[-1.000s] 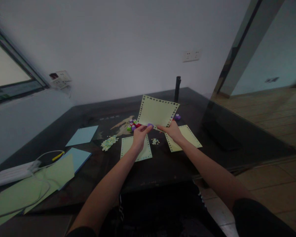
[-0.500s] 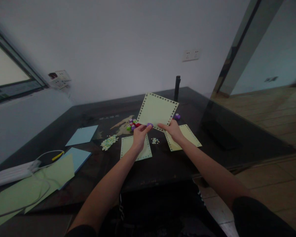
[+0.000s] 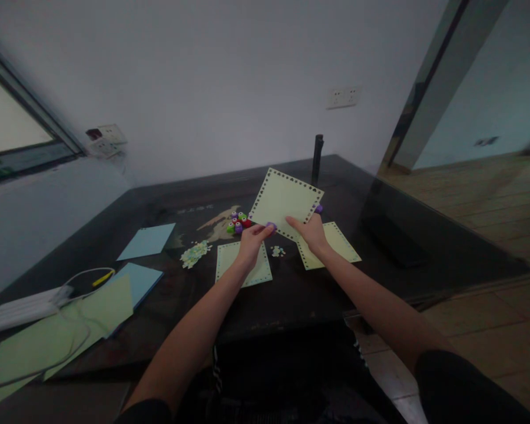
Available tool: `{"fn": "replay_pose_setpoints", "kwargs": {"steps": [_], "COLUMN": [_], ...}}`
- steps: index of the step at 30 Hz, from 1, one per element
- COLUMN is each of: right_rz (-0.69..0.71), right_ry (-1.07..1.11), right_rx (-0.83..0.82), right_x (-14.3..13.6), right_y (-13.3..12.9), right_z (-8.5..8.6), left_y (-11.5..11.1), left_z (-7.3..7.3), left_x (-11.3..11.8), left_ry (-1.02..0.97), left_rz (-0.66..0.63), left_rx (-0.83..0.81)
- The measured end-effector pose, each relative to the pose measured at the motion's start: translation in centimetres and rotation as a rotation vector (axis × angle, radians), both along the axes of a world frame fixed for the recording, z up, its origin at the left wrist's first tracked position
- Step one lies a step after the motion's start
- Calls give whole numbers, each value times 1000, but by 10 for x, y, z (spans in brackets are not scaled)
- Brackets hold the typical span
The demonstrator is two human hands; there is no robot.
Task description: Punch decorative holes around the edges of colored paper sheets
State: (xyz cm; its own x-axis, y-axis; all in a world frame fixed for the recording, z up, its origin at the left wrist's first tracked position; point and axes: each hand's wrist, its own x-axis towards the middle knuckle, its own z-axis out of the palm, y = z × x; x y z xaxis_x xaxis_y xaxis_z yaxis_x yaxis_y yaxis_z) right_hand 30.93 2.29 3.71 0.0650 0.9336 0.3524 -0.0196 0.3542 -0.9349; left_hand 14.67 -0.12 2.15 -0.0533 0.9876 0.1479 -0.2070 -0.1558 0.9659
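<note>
A pale yellow-green sheet (image 3: 283,201) with small punched shapes along its edges is held tilted above the table. My left hand (image 3: 252,241) pinches a small purple punch (image 3: 271,226) at the sheet's lower edge. At the lower right edge my right hand (image 3: 310,231) grips the sheet, thumb on top. Beneath the hands lie two more bordered sheets, one on the left (image 3: 244,263) and one on the right (image 3: 335,244), with a few paper bits (image 3: 278,251) between them. Several coloured punches (image 3: 238,223) stand behind my left hand.
A pile of paper bits (image 3: 195,254) lies left of centre. Farther left are blue sheets (image 3: 146,242), green sheets (image 3: 62,338) and a white power strip (image 3: 22,311) with a cable. Behind stands a black upright object (image 3: 317,159); a dark flat object (image 3: 395,241) lies right.
The held sheet has shifted slightly right and turned a little clockwise. My left hand and the purple punch have moved slightly right along its edge.
</note>
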Motion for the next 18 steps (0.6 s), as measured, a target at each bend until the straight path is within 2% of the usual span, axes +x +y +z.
{"fn": "replay_pose_setpoints", "kwargs": {"steps": [7, 18], "right_rz": [22, -20], "right_ry": [-24, -35], "right_rx": [-26, -36], "right_x": [0, 1], "right_y": [0, -1], "right_z": [-1, 2], "left_y": [-1, -3], "left_z": [0, 13], "left_x": [1, -5], "left_ry": [-18, -28], "left_rz": [1, -182], "left_rx": [-2, -145]}}
